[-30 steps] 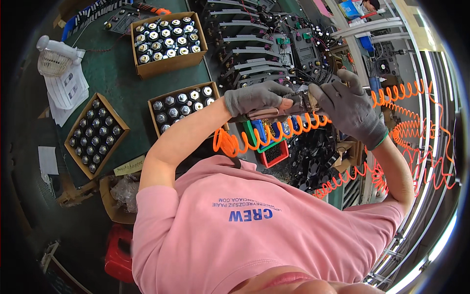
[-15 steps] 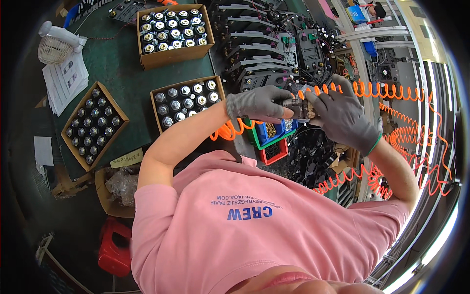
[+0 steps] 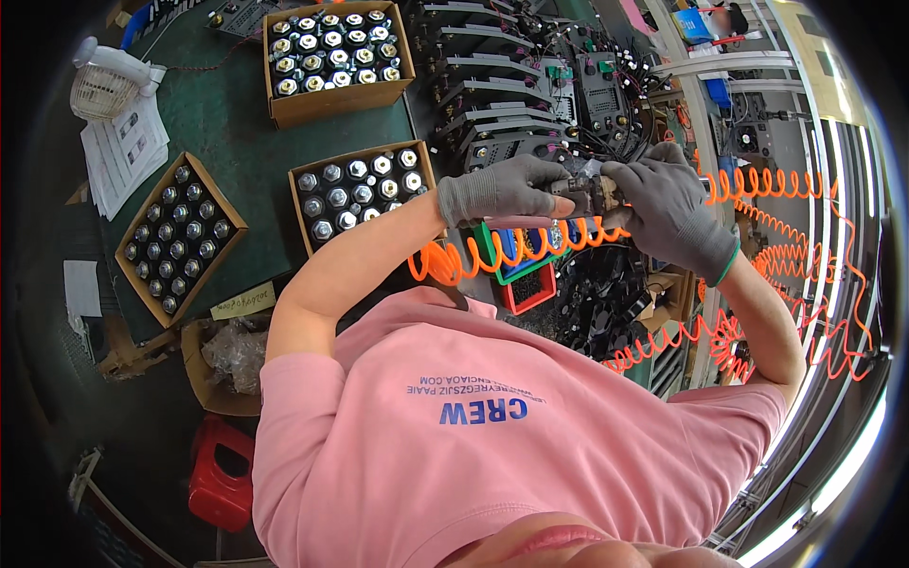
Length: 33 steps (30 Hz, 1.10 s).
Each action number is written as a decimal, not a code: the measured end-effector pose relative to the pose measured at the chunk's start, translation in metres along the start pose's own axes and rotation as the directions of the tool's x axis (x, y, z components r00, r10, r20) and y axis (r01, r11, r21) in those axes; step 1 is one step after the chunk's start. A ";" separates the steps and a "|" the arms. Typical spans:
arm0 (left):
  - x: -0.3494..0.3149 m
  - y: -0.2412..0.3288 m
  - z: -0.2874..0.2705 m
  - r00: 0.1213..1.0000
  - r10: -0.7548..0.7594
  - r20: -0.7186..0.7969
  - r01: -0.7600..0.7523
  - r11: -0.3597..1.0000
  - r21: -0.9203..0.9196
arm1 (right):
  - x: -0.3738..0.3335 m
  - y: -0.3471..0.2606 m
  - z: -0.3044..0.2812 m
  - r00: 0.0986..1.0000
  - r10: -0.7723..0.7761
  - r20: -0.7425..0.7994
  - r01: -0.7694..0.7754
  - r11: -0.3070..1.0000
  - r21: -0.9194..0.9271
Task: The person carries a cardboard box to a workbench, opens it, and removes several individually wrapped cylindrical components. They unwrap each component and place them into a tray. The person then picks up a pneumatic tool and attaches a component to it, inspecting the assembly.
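Note:
Both of my hands wear grey gloves and meet in front of my chest, above the bench. My left hand (image 3: 507, 193) grips one end of a dark cylindrical fitting (image 3: 579, 196), its thumb along the near side. My right hand (image 3: 668, 213) closes over the other, tan-metallic end, its fingers bent around it. The palm side of the right hand is hidden, so whether it holds a tool as well is unclear. An orange coiled hose (image 3: 440, 260) sags just below the fitting, passing close under both hands.
Cardboard boxes of black cylinders with metal hex tops stand at left: one far (image 3: 346, 106), one diamond-turned (image 3: 210, 279), one beside my left forearm (image 3: 432, 168). Grey panels (image 3: 492, 64) with wiring line the bench ahead. A red parts bin (image 3: 530, 293) sits below my hands.
My right hand has shifted slightly right and its raised fingers have folded down onto the fitting. The orange hose has dropped from behind the hands to below them.

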<state>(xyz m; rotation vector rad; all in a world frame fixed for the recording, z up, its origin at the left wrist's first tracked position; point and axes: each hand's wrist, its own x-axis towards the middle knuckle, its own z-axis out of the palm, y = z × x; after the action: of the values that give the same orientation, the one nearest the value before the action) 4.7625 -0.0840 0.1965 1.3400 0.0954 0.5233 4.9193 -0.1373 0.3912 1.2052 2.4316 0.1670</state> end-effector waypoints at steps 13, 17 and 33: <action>-0.002 0.000 0.001 1.000 -0.020 0.023 0.022 0.999 -0.048 | 0.002 -0.011 -0.008 0.999 -0.031 -0.010 0.030 0.997 -0.075; -0.007 0.003 0.015 0.988 0.067 -0.143 -0.019 0.949 0.313 | 0.006 -0.004 -0.015 0.975 0.082 0.207 -0.084 0.996 0.000; -0.001 -0.010 0.024 0.906 0.364 -0.218 -0.146 0.749 0.646 | 0.027 0.002 -0.033 0.834 0.189 0.519 -0.223 0.975 0.003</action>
<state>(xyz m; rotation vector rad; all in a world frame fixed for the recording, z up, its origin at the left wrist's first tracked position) 4.7737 -0.1076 0.1933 1.9162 0.3931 1.0202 4.8928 -0.1121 0.4128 1.3359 1.8498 -0.1600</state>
